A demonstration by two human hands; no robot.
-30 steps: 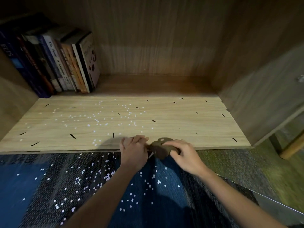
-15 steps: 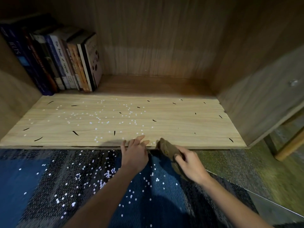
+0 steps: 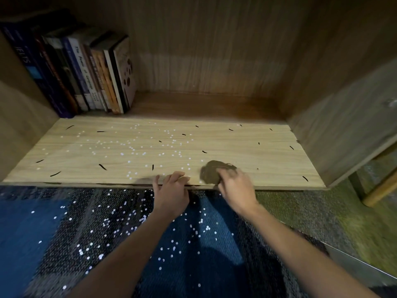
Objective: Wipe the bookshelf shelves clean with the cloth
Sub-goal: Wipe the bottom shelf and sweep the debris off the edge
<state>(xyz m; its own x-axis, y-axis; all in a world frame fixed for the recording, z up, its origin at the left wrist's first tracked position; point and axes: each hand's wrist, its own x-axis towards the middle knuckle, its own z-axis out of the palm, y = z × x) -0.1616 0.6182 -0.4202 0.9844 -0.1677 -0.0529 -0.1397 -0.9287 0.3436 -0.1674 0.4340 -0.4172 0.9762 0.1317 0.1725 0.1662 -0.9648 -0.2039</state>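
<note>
Pale wood makes the wide shelf board [image 3: 247, 145] of the bookshelf, which reaches far to the left and right of both hands. A blue and black woven carpet [image 3: 43, 244] lies below the wrists. A row of upright dark books [image 3: 86, 72] stands far behind and to the left of the left hand [image 3: 171, 193], whose loose fingers rest on the front edge and hold nothing. The right hand [image 3: 236, 190], blurred, grips the crumpled brown cloth [image 3: 211, 172] on the board near the front edge, just right of the left hand. Small white specks [image 3: 122, 154] and thin black slivers [image 3: 102, 167] lie scattered beyond and left of the cloth.
</note>
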